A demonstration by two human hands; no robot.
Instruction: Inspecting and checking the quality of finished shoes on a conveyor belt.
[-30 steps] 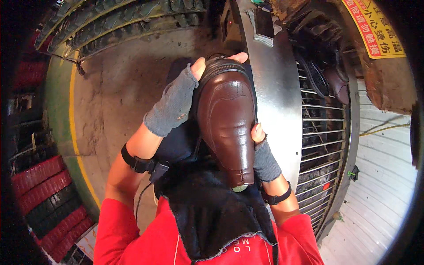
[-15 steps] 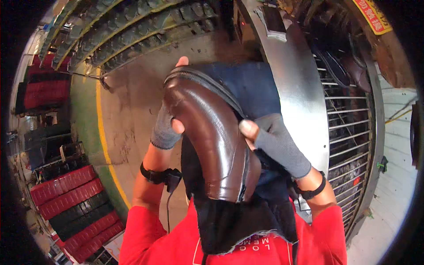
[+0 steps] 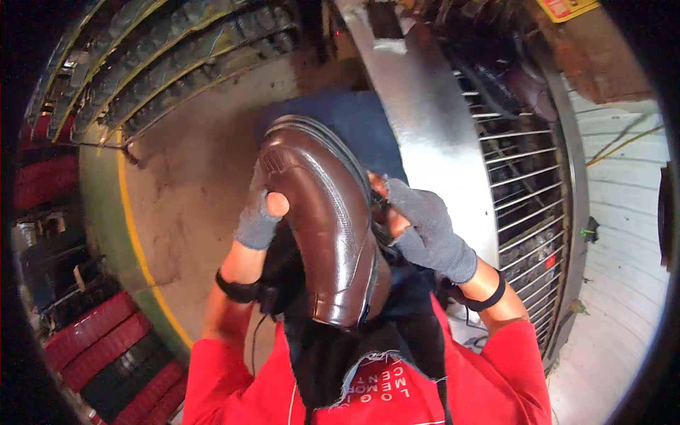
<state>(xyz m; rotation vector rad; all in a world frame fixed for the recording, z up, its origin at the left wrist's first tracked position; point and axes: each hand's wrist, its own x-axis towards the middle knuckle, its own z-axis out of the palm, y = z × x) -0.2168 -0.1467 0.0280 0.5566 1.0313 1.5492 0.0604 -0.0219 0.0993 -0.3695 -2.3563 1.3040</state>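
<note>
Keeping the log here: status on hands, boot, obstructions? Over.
Left hand gripping brown boot. Right hand at its right edge. Nothing seen in the way.

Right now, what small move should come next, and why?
Probably slide the right hand slightly along the brown boot's right edge: its fingers are bent at that edge, while the left hand, thumb on the opposite side, supports the boot.
</note>
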